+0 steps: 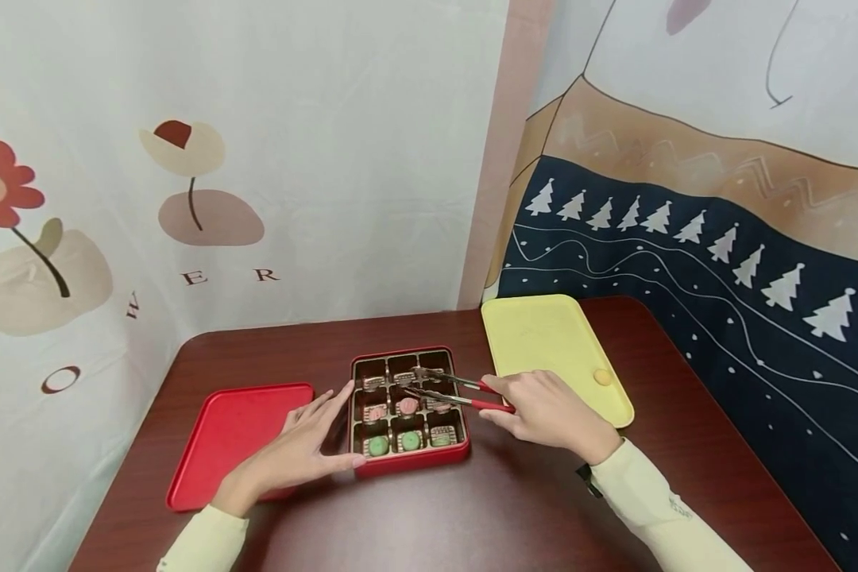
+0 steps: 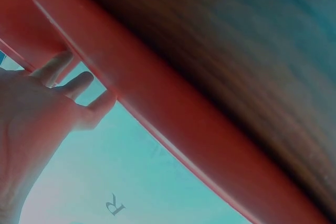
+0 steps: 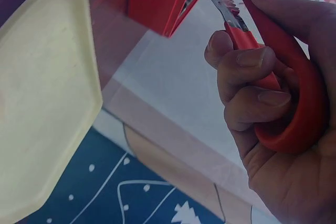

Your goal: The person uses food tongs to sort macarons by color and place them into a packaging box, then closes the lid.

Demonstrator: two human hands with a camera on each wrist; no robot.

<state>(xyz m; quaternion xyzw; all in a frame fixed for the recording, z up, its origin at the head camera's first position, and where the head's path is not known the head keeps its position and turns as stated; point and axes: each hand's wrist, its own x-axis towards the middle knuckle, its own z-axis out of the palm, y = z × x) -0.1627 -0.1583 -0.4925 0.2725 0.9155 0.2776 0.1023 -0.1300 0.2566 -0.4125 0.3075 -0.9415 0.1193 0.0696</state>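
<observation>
A red box [image 1: 409, 465] with nine compartments sits mid-table, holding brown, pink and green sweets [image 1: 410, 439]. My left hand [image 1: 329, 421] lies flat on the table, its straight fingers [image 2: 79, 83] touching the box's left wall [image 2: 157, 114]. Red-handled metal tongs [image 1: 450, 391] are gripped in my right hand [image 1: 504, 397], fingers [image 3: 252, 59] curled round the handles [image 3: 286, 87]. The tong tips are apart and hover over the box's upper rows; I see nothing between them.
The box's red lid [image 1: 239, 433] lies left of the box, partly under my left forearm. A yellow tray [image 1: 550, 342] lies to the right with one small yellow piece [image 1: 603, 376] near its right edge. Cloth walls close off the back and right.
</observation>
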